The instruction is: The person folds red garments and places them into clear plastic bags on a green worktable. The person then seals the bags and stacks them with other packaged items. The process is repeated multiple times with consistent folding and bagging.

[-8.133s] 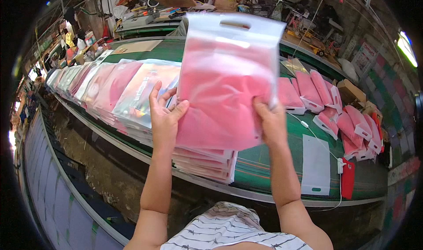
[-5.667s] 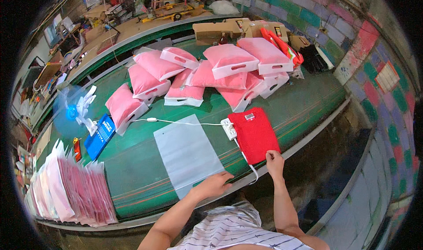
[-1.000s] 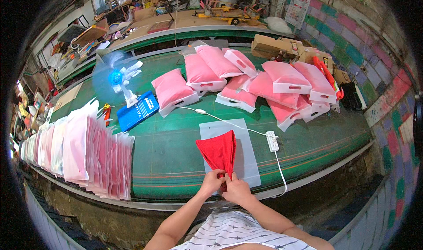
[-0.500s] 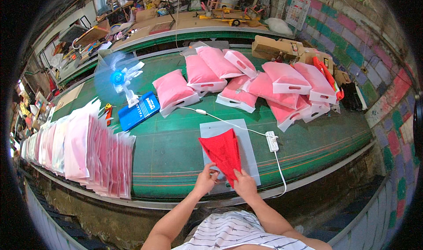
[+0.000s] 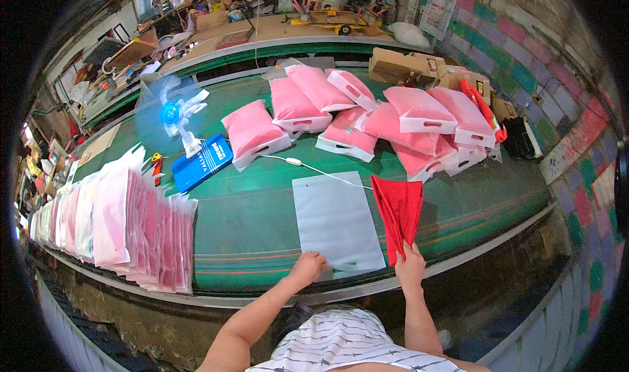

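Observation:
My right hand (image 5: 411,266) grips the lower, gathered end of a folded red cloth (image 5: 398,208), held up right of a flat frosted plastic bag (image 5: 337,218). That bag lies on the green table near its front edge. At its near left corner is my left hand (image 5: 308,268), its fingers closed on the bag's near edge; the fingertips are partly hidden. The cloth widens upward, away from my fist, and covers the white power strip.
Pink-filled bags with handle holes (image 5: 350,136) are heaped at the back. A row of flat bags (image 5: 141,231) stands at left. Beyond it lie a blue package (image 5: 202,163), a small blue fan (image 5: 171,113) and scissors (image 5: 156,165). A white cord (image 5: 331,175) crosses the table.
My right hand has lifted the red cloth off the plastic bag and moved it to the right. My left hand stays at the bag's near edge.

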Demonstrator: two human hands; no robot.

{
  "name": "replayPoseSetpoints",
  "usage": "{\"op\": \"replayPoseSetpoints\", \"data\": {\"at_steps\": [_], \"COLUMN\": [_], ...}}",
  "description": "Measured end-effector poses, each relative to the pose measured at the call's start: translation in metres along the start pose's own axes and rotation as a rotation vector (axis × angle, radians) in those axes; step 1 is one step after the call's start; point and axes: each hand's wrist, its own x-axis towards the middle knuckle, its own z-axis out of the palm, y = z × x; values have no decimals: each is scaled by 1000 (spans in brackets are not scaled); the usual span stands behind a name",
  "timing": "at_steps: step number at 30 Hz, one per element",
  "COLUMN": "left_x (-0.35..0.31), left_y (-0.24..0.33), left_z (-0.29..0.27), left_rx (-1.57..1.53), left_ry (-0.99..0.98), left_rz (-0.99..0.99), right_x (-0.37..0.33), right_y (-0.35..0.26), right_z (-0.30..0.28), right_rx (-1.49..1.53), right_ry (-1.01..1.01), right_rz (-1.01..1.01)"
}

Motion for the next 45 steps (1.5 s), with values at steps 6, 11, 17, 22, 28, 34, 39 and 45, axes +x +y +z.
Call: {"op": "replayPoseSetpoints", "data": {"at_steps": [6, 11, 17, 22, 28, 34, 39, 45], "left_x": [19, 28, 27, 25, 25, 15, 19, 12], "left_y": [28, 35, 6, 29, 27, -4, 19, 25], "left_z": [-49, -69, -57, -88, -93, -84, -105, -108], "left_rx": [144, 258, -99, 215, 302, 189, 207, 24], "left_ry": [-66, -176, -1, -8, -91, -98, -178, -103], "left_rz": [180, 180, 38, 136, 80, 265, 219, 258], "right_x": [-5, 4, 2, 2, 5, 6, -1, -13], "right_y": [5, -4, -6, -11, 2, 2, -3, -26], "right_z": [-38, -93, -130, -129, -103, -94, -92, -91], "right_rx": [238, 475, 512, 629, 540, 460, 413, 281], "right_ry": [-41, -381, -724, -883, -938, -834, -719, -544], "right_rz": [-183, -219, -387, -434, -401, -390, -279, -322]}}
